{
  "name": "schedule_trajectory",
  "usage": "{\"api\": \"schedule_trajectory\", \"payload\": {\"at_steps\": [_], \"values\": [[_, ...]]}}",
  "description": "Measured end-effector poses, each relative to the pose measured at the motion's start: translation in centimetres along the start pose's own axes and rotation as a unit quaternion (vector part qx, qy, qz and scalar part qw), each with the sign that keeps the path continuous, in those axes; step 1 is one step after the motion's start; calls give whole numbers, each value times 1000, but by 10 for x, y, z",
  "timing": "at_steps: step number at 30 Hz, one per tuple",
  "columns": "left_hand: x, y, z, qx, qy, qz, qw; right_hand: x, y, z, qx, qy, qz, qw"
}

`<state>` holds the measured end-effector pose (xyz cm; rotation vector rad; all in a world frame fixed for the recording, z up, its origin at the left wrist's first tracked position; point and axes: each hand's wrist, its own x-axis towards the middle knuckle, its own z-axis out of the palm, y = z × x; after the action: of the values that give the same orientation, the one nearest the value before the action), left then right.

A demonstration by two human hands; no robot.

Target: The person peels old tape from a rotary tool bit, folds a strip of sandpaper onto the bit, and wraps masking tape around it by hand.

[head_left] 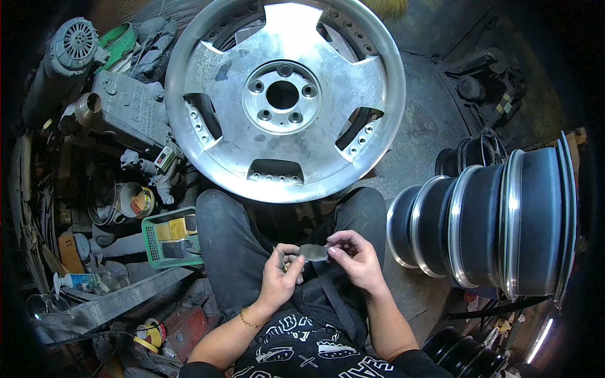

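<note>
1. Grip on both sides is a close pinch: the left hand [282,272] has one end of the small grey piece [313,253], the right hand [357,260] the other.
2. That piece is held over the lap, between the wearer's shirt [309,331] and the wheel [277,143], apart from the wheel. I see no tabletop beneath it, so a slackened pinch would probably let it fall between the legs [230,242].
3. It looks thin to me, though I can't tell its material; tugging unevenly at the two ends could crease or tear it.
4. Just below the fingers hangs a dark strip [334,296]. Whether it joins the piece I can't make out; if loose, it could catch or tangle.
5. Just beyond the knees is the wheel, its support mostly hidden from me. A hard knee bump might shift it, and bare knuckles could scrape on its window edges.
6. Near the right knee stands a stack of rims [482,223]; a careless elbow swung wide could unsettle it.
</note>
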<state>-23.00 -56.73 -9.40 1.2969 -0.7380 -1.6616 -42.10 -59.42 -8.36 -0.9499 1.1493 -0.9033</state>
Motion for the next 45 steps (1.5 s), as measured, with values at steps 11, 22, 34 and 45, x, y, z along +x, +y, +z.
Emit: {"api": "schedule_trajectory", "payload": {"at_steps": [11,22,34,45], "values": [[2,-8,-8,3,-15,-6,1000,4,-18,4,-174,-90,-67,978],[5,-5,-6,-6,2,-23,1000,1,-1,1,-49,-46,67,996],[3,2,-4,21,-40,-22,999,2,-2,-2,27,-101,72,992],[4,-11,-5,68,-67,22,995,4,0,2,-28,-84,27,996]]}}
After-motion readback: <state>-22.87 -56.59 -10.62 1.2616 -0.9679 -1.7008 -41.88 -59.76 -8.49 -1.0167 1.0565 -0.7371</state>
